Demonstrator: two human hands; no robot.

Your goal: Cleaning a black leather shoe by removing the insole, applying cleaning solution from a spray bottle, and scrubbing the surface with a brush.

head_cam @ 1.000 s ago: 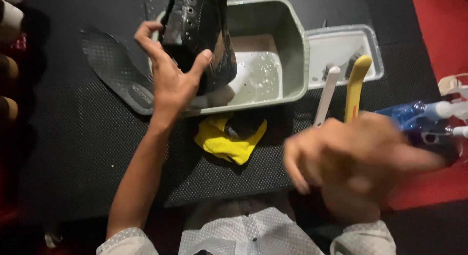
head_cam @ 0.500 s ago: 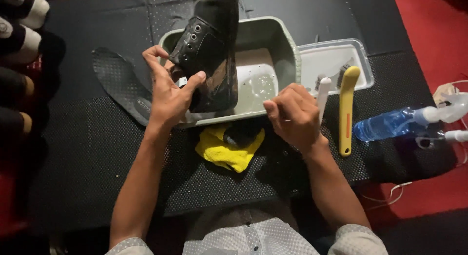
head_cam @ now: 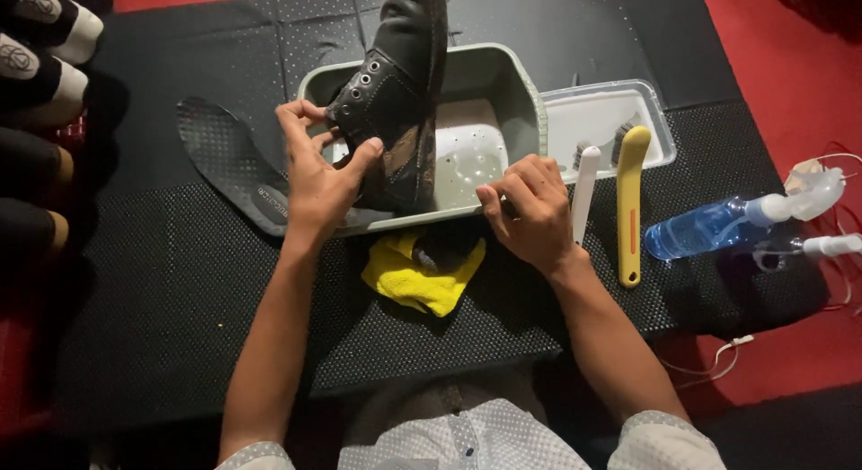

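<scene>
A: Shoe look?

B: Black lace-up leather shoe (head_cam: 400, 93), wet-looking, upright on its heel end inside the grey rectangular wash basin (head_cam: 525, 97) over soapy water. My left hand (head_cam: 323, 178) is clamped on its eyelet side.

A: Right hand?

B: My right hand (head_cam: 534, 210) has its fingers curled over the basin's near rim, holding nothing else.

A: Room around?

B: Tight. Dark patterned insole (head_cam: 229, 169) left of basin, crumpled yellow cloth (head_cam: 413, 281) just below the rim, white brush handle (head_cam: 584, 192) and yellow brush handle (head_cam: 630, 201) right, blue spray bottle (head_cam: 718, 226) further right.
</scene>
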